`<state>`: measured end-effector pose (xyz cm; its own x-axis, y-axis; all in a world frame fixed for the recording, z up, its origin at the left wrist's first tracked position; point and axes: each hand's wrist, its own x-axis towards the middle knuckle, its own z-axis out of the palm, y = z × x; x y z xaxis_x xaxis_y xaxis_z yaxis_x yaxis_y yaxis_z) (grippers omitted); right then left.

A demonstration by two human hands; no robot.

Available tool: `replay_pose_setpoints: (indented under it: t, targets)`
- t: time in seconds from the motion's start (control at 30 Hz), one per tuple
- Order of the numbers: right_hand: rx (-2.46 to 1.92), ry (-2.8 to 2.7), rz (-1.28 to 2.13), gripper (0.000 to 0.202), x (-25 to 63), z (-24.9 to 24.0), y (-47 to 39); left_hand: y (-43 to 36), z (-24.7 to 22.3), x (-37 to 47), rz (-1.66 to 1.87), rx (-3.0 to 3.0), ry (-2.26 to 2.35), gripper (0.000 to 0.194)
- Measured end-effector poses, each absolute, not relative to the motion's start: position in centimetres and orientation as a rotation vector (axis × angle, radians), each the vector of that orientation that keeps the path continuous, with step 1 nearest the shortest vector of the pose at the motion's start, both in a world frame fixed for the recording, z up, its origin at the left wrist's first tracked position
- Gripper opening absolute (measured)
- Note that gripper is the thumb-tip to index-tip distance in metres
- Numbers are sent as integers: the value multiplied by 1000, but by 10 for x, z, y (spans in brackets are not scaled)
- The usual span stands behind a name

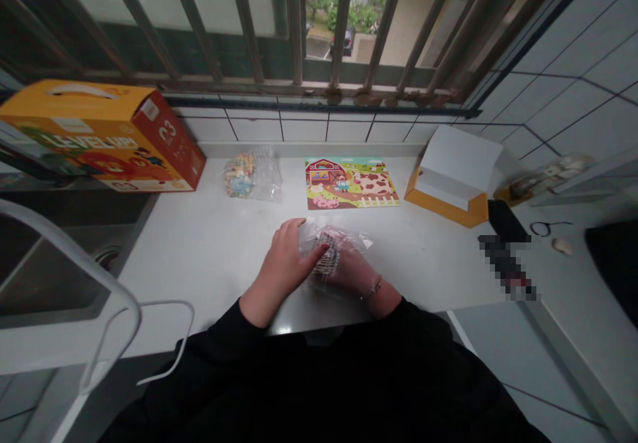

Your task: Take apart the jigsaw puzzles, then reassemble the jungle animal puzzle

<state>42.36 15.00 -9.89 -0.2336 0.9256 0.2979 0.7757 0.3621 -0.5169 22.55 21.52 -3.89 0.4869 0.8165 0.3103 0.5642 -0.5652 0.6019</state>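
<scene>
A clear plastic bag [366,238] with a stack of small patterned pieces [326,257] is between my hands, over the front of the white counter. My left hand [288,257] holds the bag's left side, its thumb lying across the pieces. Behind the clear plastic, my right hand [353,269] appears to be inside the bag, against the right side of the pieces; its fingertips are hidden. A farm picture card [351,184] with a cow and a barn lies flat just beyond the bag.
Another clear bag of colourful pieces [240,176] lies at the back left, near a large orange box [149,144]. An open white and yellow box [448,194] stands at the right. The sink [64,257] and a white cable [130,297] are at the left.
</scene>
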Motion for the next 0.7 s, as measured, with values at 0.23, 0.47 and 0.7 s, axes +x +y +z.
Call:
replay_pose_setpoints:
  t: [0.23, 0.47, 0.7]
  targets:
    - [-1634, -1982, 326, 105, 431, -111, 141, 213, -64, 231, 628, 2152, 1027, 88]
    - [-1453, -2065, 431, 94, 445, -111, 124, 212, -51, 219, 567, 2413, 880, 101]
    - [-1431, -1965, 456, 122, 434, -120, 136, 194, -34, 225, 82, 2856, 730, 153]
